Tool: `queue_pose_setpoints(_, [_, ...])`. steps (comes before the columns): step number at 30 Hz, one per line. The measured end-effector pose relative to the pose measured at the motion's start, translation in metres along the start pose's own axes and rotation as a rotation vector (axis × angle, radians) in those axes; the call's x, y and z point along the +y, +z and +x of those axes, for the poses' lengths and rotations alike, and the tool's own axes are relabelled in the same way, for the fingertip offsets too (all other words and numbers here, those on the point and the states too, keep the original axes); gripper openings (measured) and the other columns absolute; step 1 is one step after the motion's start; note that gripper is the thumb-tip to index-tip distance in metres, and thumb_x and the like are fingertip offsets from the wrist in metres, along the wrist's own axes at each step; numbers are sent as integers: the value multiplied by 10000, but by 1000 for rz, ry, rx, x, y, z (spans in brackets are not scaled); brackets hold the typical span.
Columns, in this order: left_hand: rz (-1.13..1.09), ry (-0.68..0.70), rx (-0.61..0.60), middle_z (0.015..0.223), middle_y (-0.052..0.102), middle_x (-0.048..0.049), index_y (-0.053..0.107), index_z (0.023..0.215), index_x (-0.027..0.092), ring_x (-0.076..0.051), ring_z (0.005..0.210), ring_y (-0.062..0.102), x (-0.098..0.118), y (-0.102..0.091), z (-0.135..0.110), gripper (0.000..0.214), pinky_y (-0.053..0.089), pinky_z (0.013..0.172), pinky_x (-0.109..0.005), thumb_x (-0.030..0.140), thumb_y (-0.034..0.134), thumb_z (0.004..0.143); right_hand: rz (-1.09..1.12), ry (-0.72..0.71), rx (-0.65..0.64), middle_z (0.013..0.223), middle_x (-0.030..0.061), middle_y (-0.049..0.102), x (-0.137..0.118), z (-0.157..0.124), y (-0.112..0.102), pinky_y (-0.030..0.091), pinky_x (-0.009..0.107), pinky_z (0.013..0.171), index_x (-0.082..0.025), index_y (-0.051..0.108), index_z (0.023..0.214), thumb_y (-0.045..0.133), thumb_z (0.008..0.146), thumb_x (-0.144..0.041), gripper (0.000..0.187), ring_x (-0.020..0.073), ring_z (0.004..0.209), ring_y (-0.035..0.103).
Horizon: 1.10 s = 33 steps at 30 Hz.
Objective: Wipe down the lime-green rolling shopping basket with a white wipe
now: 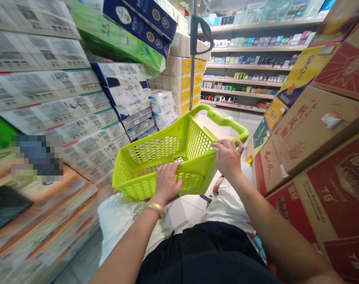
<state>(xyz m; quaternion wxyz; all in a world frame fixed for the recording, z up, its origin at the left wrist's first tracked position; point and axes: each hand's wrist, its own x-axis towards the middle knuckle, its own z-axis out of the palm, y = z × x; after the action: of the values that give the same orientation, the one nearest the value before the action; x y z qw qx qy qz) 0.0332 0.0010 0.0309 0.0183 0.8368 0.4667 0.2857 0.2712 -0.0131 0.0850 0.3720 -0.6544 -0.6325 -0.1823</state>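
We have both hands on the green basket, which stands tilted between our knees: the left hand is hooked over its near rim, and the right hand grasps the same rim, close to the moulded handle. We judge the step in hand to be steadying the basket; shifting it from here would call for an even hold by both hands and room to turn.

Room looks scarce — stacked packs crowd our left, and cartons lean in on our right. Beyond the basket rises a thin pole with a dark grip — we cannot tell where its foot joins. Stocked shelves close off the far end.
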Motion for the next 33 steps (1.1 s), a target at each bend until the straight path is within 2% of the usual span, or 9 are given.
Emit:
queue_pose_setpoints(4, [-6,-24,12,1075,668,-74,557,1244,218,-275,1041,576,3,0,2,476,354,1020,-466,205,522,769,13,-34,-36,1012,29,707,-19,-11,9,150,423,1128,-271,737,959,503,821,-52,349,223,1077,580])
queue_pose_setpoints(9, [-57,-26,30,1110,683,-65,575,1210,219,-265,1062,582,-1,1,3,432,351,1025,-454,240,542,779,59,-90,-140,1010,2,722,-37,-17,13,106,414,1139,-286,737,948,518,836,-53,339,200,1056,591])
queue_pose_setpoints(13, [-112,-41,26,1105,690,-59,592,1199,231,-257,1063,586,0,6,8,404,355,1021,-446,264,536,800,67,-72,-161,1008,-3,729,-17,-1,6,96,451,1127,-289,744,905,518,827,-65,328,199,1033,602])
queue_pose_setpoints(17, [-154,-55,8,1084,695,-58,613,1181,229,-255,1043,594,3,10,16,384,358,1020,-450,285,540,807,44,1,-87,977,17,729,10,16,-2,119,476,1102,-266,749,866,490,817,-72,327,217,1017,599])
queue_pose_setpoints(20, [-173,-54,3,1064,701,-47,623,1161,235,-246,1024,599,0,11,21,369,369,1009,-443,284,541,804,30,18,-44,955,19,725,17,19,-3,136,473,1095,-265,749,846,485,803,-70,331,220,998,592])
queue_pose_setpoints(24, [-169,-50,17,1014,710,-41,647,1096,230,-238,1004,612,-12,9,25,326,389,987,-433,265,540,790,-10,9,-25,944,27,720,5,10,-4,161,444,1098,-261,748,863,498,817,-77,314,224,994,588])
queue_pose_setpoints(28, [-162,-33,19,998,733,-41,668,1043,228,-234,987,633,-34,4,31,292,416,975,-431,264,517,796,-10,-63,-63,966,17,727,-8,2,-10,139,429,1118,-266,745,913,507,845,-91,304,213,990,597])
queue_pose_setpoints(30, [-170,-25,26,1006,742,-45,682,1008,227,-227,984,641,-46,1,34,279,441,958,-418,266,490,809,6,-92,-65,962,4,730,-9,1,-16,121,430,1125,-273,745,912,508,842,-84,312,202,980,605])
queue_pose_setpoints(33, [-167,-27,33,981,742,-56,698,952,215,-224,961,647,-62,-2,40,271,464,947,-416,273,471,816,0,-65,-4,953,-3,731,-2,2,-29,116,432,1125,-272,748,892,502,837,-79,317,199,969,612])
